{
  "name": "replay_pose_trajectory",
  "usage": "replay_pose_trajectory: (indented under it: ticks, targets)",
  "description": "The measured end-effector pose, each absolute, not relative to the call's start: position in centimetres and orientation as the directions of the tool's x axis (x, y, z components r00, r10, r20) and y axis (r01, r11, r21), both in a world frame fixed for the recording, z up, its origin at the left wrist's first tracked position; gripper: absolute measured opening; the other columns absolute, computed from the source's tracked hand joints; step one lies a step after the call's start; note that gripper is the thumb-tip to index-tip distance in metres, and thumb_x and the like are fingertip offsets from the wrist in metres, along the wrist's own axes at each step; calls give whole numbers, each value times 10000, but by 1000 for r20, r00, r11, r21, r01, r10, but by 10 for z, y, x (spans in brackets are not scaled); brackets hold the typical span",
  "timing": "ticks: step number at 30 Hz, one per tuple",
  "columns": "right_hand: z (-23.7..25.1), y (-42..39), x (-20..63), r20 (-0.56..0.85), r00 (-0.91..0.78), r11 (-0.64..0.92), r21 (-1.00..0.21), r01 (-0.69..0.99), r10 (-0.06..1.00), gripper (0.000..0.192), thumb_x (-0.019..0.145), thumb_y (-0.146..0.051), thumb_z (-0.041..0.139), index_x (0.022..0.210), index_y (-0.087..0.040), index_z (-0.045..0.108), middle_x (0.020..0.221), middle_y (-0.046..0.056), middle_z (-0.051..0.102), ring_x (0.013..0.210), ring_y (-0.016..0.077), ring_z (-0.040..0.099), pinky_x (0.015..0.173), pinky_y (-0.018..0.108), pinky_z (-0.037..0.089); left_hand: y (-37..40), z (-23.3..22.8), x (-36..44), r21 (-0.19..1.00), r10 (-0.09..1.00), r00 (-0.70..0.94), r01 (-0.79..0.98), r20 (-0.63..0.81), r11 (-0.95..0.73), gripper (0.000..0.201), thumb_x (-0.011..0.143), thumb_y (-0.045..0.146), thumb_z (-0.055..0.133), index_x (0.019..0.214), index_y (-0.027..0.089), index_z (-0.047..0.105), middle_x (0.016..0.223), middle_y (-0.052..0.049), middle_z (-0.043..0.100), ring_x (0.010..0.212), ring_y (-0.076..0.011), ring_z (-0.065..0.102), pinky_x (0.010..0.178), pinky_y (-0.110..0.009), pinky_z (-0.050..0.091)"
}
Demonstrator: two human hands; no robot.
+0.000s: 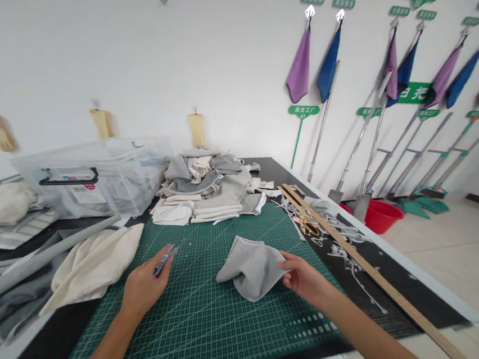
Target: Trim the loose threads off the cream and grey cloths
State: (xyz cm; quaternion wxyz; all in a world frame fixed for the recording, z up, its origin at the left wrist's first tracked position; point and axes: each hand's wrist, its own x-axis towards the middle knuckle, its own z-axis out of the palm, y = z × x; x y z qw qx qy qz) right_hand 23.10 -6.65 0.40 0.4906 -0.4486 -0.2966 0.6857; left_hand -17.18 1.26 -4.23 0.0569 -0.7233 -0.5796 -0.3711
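Two bare forearms are stretched over the green gridded cutting mat from its near edge: the right hand is pinched shut on the right edge of a soft grey knit fabric piece, which is lifted in a folded, puffed shape above the mat's middle. Small metal thread snips are clasped in the closed left hand, well left of the fabric. Toward the table's far left corner, light cloth is held in a clear plastic bin, beside stacked grey and cream pieces.
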Motion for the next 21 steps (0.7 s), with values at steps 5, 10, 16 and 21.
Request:
replay_pose_trajectory:
  ticks: [5,10,16,21]
  targets:
    - [56,-68,229,-208,-126,-243,-855,-458,970,282,678,-197,702,957,-181,737,718,-2,671,584,114,562,578,219,473,9,-36,-169,437,806,-12,845,591,-308,508,881,527,529,1258,216,666,910,-54,776,689,-208,691,749,-312,542]
    - [115,-59,218,-103,-101,-134,-919,-370,990,432,643,-177,722,1074,-159,747,775,18,734,665,153,630,623,249,468,-2,-14,-157,582,804,-141,762,578,-285,517,881,531,553,1257,192,656,862,-40,740,660,-170,642,681,-283,533]
    - [160,-41,212,40,-45,11,-853,-522,998,588,726,-127,727,1283,-284,621,632,-80,630,503,72,583,512,188,493,-55,33,-104,876,897,-29,233,440,-422,706,795,390,739,1433,225,486,603,75,405,513,-70,362,495,-179,351]
    - [175,-42,202,163,-16,125,-809,-575,986,376,767,-136,705,1129,-235,686,718,-45,655,672,98,679,669,205,588,-103,55,-29,918,923,113,-202,369,-342,955,651,338,871,1479,194,417,574,108,217,513,-64,200,471,-188,229]
